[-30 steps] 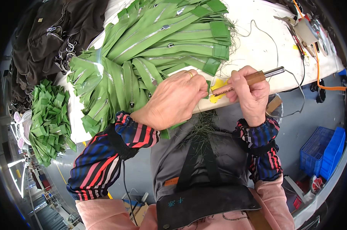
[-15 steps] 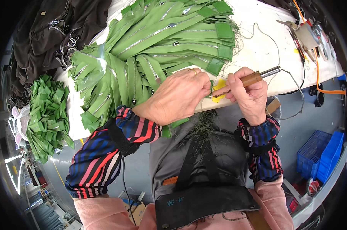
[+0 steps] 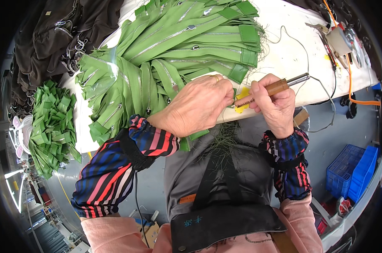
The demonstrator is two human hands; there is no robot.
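My left hand (image 3: 195,103) is closed, its fingertips pinching the end of a green zipper (image 3: 198,135) by its dark green tab. The rest of that zipper is mostly hidden behind the hand and hangs below the table edge. In my right hand (image 3: 276,107) is a corded, wooden-handled thread-burning pen (image 3: 278,87), its coil and tip pointing left, close to the tab. Whether the tip touches it I cannot tell. Under the pen's front lies a yellow patch (image 3: 242,101) at the table edge. A large pile of green zippers (image 3: 170,46) with metal teeth spreads beyond my left hand.
Another green bundle (image 3: 51,126) hangs at the left, beside dark brown garments (image 3: 47,38). The pen's thin wire (image 3: 308,55) loops over the white table (image 3: 292,55). Pliers-like tools and a tape roll (image 3: 338,41) lie far right. Blue crates (image 3: 345,168) stand below; cut threads (image 3: 224,139) litter my apron.
Both hands keep almost the same place, with the pen still at the zipper's end. Only a very slight shift of the whole view shows.
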